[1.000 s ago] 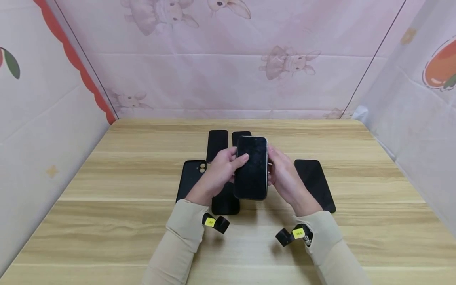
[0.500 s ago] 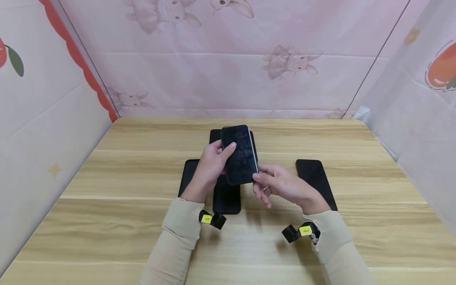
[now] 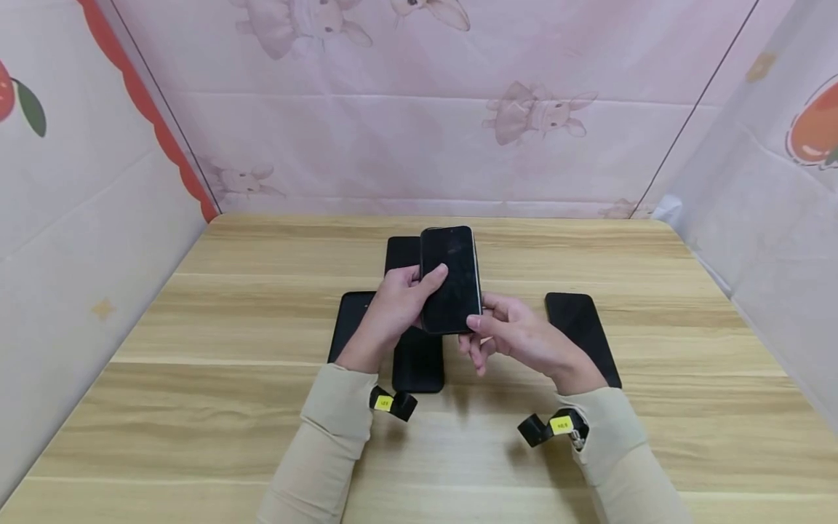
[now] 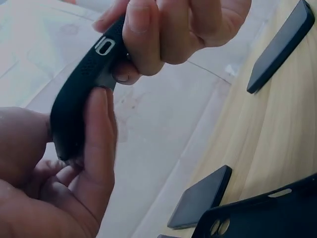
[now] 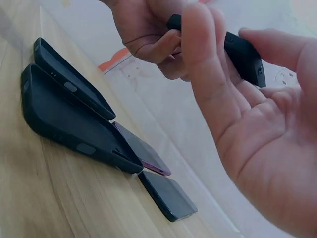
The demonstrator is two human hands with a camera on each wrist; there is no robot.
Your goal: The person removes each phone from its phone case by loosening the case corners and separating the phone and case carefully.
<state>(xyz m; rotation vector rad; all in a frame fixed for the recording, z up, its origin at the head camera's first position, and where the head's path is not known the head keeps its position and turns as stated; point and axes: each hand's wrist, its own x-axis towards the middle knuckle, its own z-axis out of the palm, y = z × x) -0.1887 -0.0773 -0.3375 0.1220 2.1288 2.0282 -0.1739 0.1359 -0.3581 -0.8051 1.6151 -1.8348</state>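
Both hands hold a smartphone (image 3: 462,280) in a black case, raised above the table with its dark screen up. My left hand (image 3: 388,309) grips its left side, thumb lying across the screen and fingers beneath. At the lower right corner, my right hand (image 3: 527,346) pinches the edge between thumb and forefinger, its other fingers spread loosely below. The left wrist view shows the black case (image 4: 79,94) edge-on, with a cutout in its bottom rim. A light strip of phone edge shows along the right side in the head view.
Beneath the hands lie two empty black phone cases, one in the middle (image 3: 419,367) and one to the left (image 3: 345,324). A phone (image 3: 401,251) lies behind them; another with a purplish edge (image 5: 146,151) shows in the right wrist view. One more phone (image 3: 583,335) lies right.
The phone has moved away from the body and slightly left. My right hand has slid from its right side down to the lower right corner; my left hand keeps its grip.
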